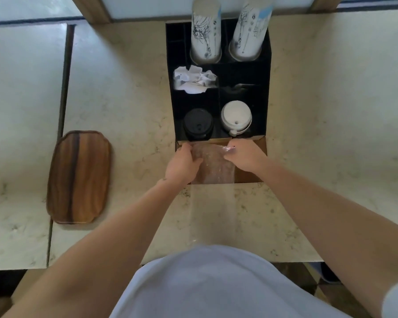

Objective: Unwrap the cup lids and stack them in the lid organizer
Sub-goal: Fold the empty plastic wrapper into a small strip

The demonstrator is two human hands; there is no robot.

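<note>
A black lid organizer stands on the marble counter. Its front left compartment holds a stack of black lids; the front right one holds a stack of white lids. Just in front of it, a clear plastic wrapper hangs down over the organizer's brown front face. My left hand grips the wrapper's left top edge and my right hand grips its right top edge. I cannot tell whether any lids are inside the wrapper.
Two tall stacks of printed paper cups stand in the back compartments. Crumpled white paper fills a middle left compartment. A wooden tray lies on the counter to the left.
</note>
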